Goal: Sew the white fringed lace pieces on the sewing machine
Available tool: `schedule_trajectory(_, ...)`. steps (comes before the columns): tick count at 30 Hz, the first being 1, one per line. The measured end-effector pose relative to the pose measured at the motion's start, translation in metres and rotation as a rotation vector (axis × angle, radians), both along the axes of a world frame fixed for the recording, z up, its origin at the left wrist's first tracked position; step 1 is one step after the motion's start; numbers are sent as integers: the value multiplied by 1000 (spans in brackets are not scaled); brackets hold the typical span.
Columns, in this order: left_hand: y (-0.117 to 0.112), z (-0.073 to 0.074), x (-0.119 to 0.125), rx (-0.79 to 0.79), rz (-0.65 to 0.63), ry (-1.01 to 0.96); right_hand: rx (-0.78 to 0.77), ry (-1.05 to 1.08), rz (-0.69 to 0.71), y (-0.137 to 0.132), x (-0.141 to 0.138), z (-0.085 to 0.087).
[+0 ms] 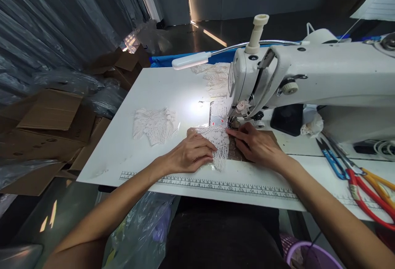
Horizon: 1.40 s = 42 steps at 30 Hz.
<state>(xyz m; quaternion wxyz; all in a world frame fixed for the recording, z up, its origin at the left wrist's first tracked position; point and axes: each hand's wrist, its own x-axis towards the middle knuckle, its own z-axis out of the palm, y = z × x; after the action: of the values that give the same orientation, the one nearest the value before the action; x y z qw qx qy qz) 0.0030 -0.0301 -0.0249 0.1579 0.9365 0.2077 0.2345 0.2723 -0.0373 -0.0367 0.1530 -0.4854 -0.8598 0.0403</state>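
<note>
A piece of white lace lies under the needle end of a white sewing machine. My left hand rests on the left part of this lace, its fingers bent and closed on it. Close to the presser foot, my right hand holds the lace's right edge with its index fingertip; the thumb is partly hidden. Beneath both hands is a brown sheet. More lace lies behind the needle, and a separate lace piece lies to the left.
Blue-handled snips, red-handled scissors and orange-handled scissors lie at the right. A black phone-like object sits under the machine arm. A lamp lights the table. Cardboard boxes stand left; a purple basket is below.
</note>
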Motion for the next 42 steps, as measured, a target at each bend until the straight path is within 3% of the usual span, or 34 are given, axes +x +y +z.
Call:
schedule_trajectory(11, 2, -13, 1, -31, -79, -88, -2, -32, -20, -2, -7, -1)
schedule_trajectory(19, 1, -12, 0, 2, -61, -118, -124, 336, 57, -14, 8, 1)
schedule_trajectory(23, 1, -9, 1, 8, -48, -102, -123, 253, 151, -20, 5, 1)
schedule_trajectory(29, 1, -4, 1, 46, -57, -96, -98, 149, 158, -21, 2, -3)
schedule_trajectory(35, 19, 5, 17, 217, -25, 114, -62, 114, 155, -21, 2, -3)
schedule_trajectory(42, 47, 1, 33, 345, -57, 355, -59, 103, 146, -22, 1, -2)
